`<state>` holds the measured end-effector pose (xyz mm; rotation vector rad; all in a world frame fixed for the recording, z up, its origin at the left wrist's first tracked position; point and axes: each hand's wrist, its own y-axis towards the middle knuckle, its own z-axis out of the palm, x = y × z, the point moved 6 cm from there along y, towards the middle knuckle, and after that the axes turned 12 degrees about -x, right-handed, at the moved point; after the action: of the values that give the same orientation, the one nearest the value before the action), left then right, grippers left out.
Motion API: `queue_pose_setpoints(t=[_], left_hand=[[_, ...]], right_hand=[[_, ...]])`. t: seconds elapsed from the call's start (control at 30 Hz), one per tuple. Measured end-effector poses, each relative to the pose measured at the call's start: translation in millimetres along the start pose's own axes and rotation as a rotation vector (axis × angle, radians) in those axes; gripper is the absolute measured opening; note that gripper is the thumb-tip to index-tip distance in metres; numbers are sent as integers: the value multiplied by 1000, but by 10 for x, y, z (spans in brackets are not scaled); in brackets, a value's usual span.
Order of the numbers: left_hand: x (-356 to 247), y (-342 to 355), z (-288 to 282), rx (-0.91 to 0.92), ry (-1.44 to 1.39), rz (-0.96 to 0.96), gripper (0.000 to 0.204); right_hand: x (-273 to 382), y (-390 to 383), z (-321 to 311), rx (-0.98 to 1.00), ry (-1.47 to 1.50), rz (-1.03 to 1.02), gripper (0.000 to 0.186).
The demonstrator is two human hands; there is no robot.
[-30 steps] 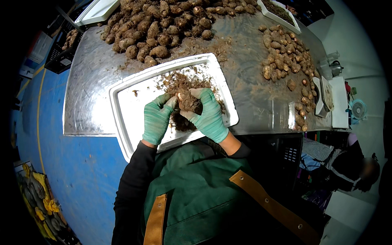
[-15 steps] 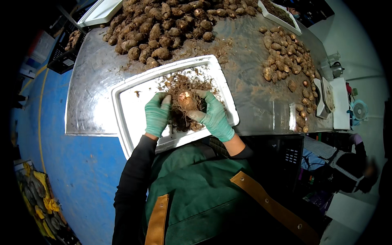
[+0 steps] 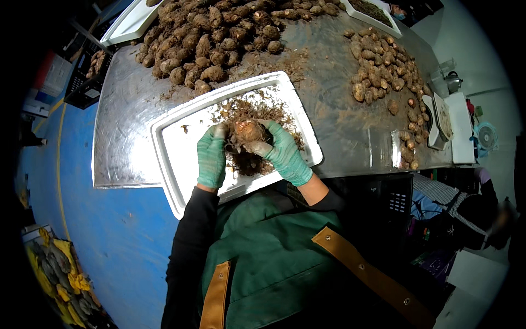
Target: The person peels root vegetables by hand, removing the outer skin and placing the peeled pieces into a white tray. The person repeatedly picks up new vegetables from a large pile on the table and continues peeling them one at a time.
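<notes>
My left hand (image 3: 212,156) and my right hand (image 3: 284,153), both in green striped gloves with pale fingertips, grip a brown hairy tuber (image 3: 246,132) with a reddish patch showing on top. They hold it above the right half of a white foam tray (image 3: 167,159). Loose fibrous peelings (image 3: 257,101) are scattered in that tray, heaped darker beneath the tuber. My fingertips are partly hidden behind it.
A steel table (image 3: 123,137) bears a large tuber pile (image 3: 203,41), a smaller pile (image 3: 378,71) and trays (image 3: 123,24). A scale (image 3: 441,123) stands at right. Black crates (image 3: 82,90) are left, yellow gloves (image 3: 60,274) lower left. Another person (image 3: 466,216) is at lower right.
The tuber has turned in my fingers, bringing the reddish patch upward. My left fingers moved off it slightly, then back against it. The other person has shifted a little.
</notes>
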<state>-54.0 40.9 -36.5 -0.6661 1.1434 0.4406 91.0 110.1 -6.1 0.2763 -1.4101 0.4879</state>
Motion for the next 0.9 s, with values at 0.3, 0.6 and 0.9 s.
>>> queue_pose_setpoints(t=[0.3, 0.6, 0.9], left_hand=[[-271, -207, 240, -167, 508, 590, 27], [-121, -205, 142, 185, 32, 21, 48], [-280, -260, 172, 128, 325, 239, 66]], right_hand=[[-41, -14, 63, -127, -58, -83, 64], [131, -19, -20, -145, -382, -347, 59], [192, 98, 30, 17, -630, -324, 54]])
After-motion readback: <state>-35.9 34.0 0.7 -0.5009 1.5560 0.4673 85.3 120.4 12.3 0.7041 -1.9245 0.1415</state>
